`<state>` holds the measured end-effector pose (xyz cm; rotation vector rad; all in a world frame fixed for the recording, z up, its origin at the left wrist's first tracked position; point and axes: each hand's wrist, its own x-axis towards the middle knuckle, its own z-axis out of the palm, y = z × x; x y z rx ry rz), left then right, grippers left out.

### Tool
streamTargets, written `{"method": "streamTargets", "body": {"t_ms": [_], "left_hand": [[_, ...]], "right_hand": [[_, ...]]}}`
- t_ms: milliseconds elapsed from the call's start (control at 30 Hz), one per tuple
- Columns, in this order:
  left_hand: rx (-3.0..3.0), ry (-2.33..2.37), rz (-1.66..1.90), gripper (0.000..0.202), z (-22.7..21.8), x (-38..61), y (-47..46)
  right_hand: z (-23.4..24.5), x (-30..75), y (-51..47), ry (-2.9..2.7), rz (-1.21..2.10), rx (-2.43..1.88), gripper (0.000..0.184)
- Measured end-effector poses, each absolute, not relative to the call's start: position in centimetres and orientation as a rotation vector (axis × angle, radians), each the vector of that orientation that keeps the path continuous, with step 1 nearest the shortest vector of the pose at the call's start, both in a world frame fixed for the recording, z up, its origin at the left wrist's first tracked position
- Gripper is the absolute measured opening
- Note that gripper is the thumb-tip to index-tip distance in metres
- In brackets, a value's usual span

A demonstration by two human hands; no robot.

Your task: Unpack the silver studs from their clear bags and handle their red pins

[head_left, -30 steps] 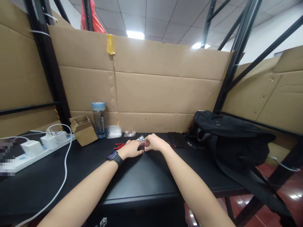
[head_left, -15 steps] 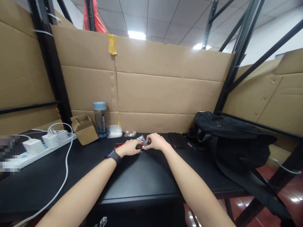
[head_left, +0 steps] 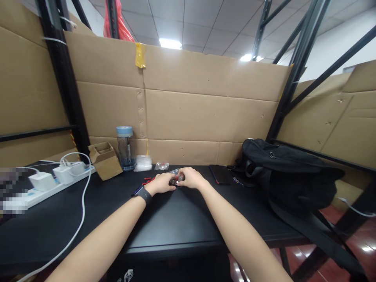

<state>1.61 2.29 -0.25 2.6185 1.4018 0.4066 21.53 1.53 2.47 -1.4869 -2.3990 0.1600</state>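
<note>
My left hand [head_left: 162, 183], with a dark watch [head_left: 143, 194] on its wrist, rests low over the black tabletop, fingers curled. Opposite it, my right hand [head_left: 190, 178] bends its fingers inward. Between the fingertips is a small dark, shiny object [head_left: 174, 181]; its kind is too small and covered to make out. A crinkled clear plastic bag [head_left: 175, 171] shows just behind the fingers, partly hidden. Small red pieces [head_left: 147, 181] lie beside the left hand, some covered by it.
At the back left are an opened cardboard box [head_left: 105, 162], a bottle with a blue lid [head_left: 125, 150], a white plastic packet [head_left: 143, 163] and a small clear bag [head_left: 161, 166]. A power strip [head_left: 44, 194] with cable lies left. A dark flat case [head_left: 219, 174] and black backpack [head_left: 288, 172] are right.
My right hand has shifted slightly left, closer to the left hand, covering more of the clear bag. The left hand stays almost in place.
</note>
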Motion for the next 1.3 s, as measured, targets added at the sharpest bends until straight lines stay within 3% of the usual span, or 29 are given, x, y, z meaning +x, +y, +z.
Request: {"method": "streamTargets", "body": {"t_ms": [133, 233, 433, 700, 967, 1300], "left_hand": [[2.614, 1.416, 0.42, 0.054, 0.0, 1.7, 2.2], [2.635, 1.435, 0.424, 0.054, 0.2, 1.8, 1.9], [2.596, 1.502, 0.533, 0.033, 0.4, 2.5, 1.3], [2.52, 1.504, 0.616, 0.024, 0.0, 3.0, 1.1], [2.449, 1.555, 0.642, 0.042, -0.3, 2.9, 1.5], [2.438, 1.612, 0.612, 0.03, -1.1, 3.3, 2.0]], "right_hand": [[2.1, 21.0, 1.4, -2.37, 0.04, -1.51, 0.034], [1.9, 21.0, 1.6, -2.384, 0.127, -1.449, 0.031], [1.3, 21.5, 2.7, -2.371, 0.299, -1.36, 0.038], [1.1, 22.2, 3.1, -2.348, 0.316, -1.474, 0.022], [1.5, 22.2, 2.8, -2.361, 0.279, -1.474, 0.038], [1.9, 22.1, 2.5, -2.299, 0.104, -1.686, 0.037]]}}
